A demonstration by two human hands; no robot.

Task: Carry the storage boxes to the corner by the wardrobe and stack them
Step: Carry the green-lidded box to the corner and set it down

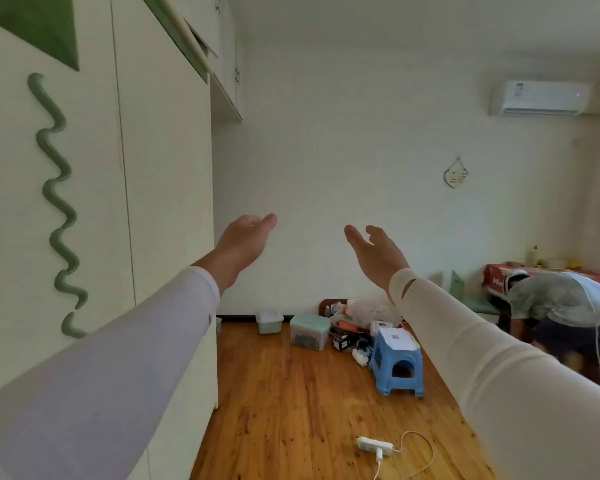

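Both my arms reach forward at chest height, palms facing each other. My left hand (pixel 243 245) and my right hand (pixel 378 252) are empty, fingers straight and relaxed. Far ahead on the wooden floor, against the back wall, stand two storage boxes: a small pale green one with a white lid (pixel 269 322) and a larger clear one with a mint lid (pixel 309 332). The tall cream wardrobe (pixel 163 202) runs along my left; its far end meets the back wall near the small box.
A blue plastic stool (pixel 397 363) and a heap of bags and clutter (pixel 364 320) lie right of the boxes. A white power strip with a cord (pixel 374 445) lies on the floor in front of me. A person (pixel 561 306) bends over at the right.
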